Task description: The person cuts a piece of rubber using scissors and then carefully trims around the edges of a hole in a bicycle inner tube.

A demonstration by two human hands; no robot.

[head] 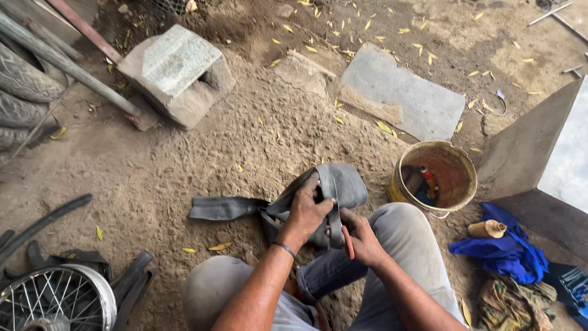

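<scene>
A grey-black rubber inner tube (343, 184) lies folded over my knees, one flat end (223, 208) trailing left on the dirt. My left hand (306, 211) presses down on the folded tube and grips it. My right hand (361, 236) holds a thin tool with a red-orange handle (348, 242) against a strip of the tube. I sit low with both grey-trousered knees (404, 233) in view.
A yellow bucket (456, 196) with small tools inside stands right of my knee. A blue cloth (505, 251) and a small bottle (487, 229) lie further right. A concrete block (174, 73), a flat slab (401, 95), tyres (21, 92) and a spoked wheel (58, 300) surround me.
</scene>
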